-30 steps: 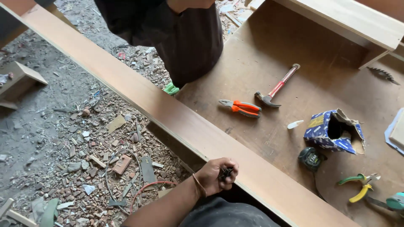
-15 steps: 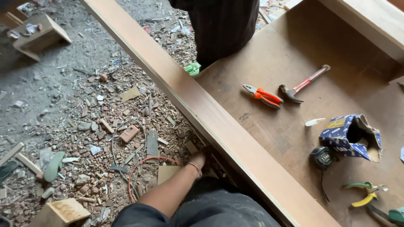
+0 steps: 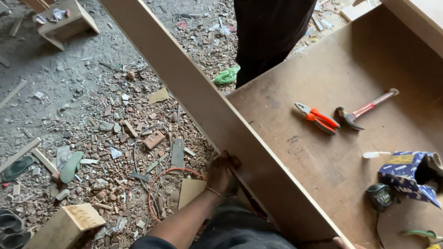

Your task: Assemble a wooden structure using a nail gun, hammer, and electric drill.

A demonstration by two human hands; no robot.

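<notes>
Fingers first: our left hand [image 3: 223, 173] is curled closed round the lower edge of the long pale wooden board [image 3: 217, 121], gripping it from the rubble side. Of our right hand [image 3: 344, 243] we see only a sliver at the bottom of the frame, touching the board's near end; whether those fingers are open or clamped, we cannot tell.

The board stands on edge, running diagonally from top left to bottom right, along the rim of the brown plywood panel [image 3: 332, 152]. Out on that panel lie orange-handled pliers [image 3: 317, 118], a claw hammer with a red handle [image 3: 364, 109], a dark tape measure [image 3: 380, 196] and a torn blue paper bag [image 3: 408, 177]. Another person in dark clothing [image 3: 272, 32] stands at the far side.

Risk, as we judge it: a tall, thin board on edge could tip or slide, pinching those fingers underneath. The littered floor [image 3: 92, 124] with loose orange wire [image 3: 168, 177] could trip us.

Against half a second ago, the view has swung, and the hand shows more clearly, seated under the board's edge.
</notes>
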